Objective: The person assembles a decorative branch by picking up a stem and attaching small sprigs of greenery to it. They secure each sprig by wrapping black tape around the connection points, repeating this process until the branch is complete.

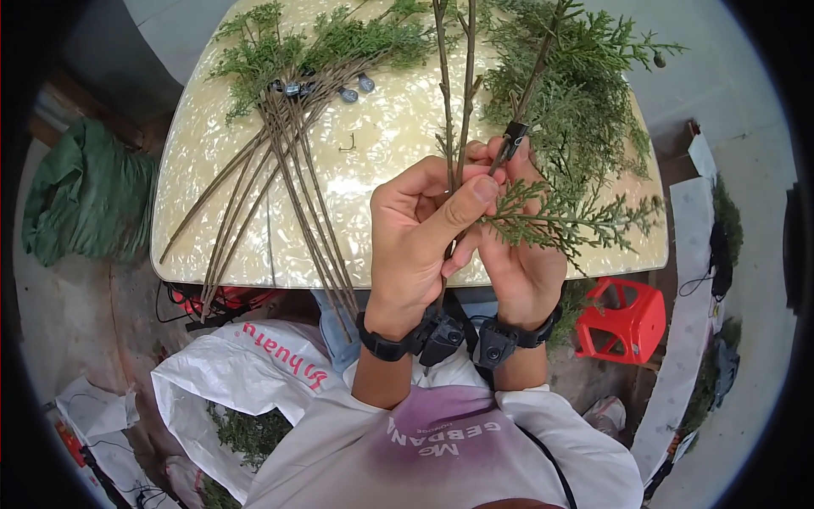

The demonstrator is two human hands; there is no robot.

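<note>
My left hand is closed round two upright, brown woody stems above the table's near edge, its thumb pressed towards my right hand. My right hand meets it there, fingers closed round a conifer branch that slants up to the right. Between the right fingertips, a small black clip-like piece sits against this branch. A green, scale-leaved sprig sticks out to the right in front of my right palm. Where the stems meet between the fingers is partly hidden.
Several trimmed conifer branches with long bare stems lie across the left of the cream table. Small dark round tags lie beside them. More greenery covers the right. Around stand a red stool, white sack and green bag.
</note>
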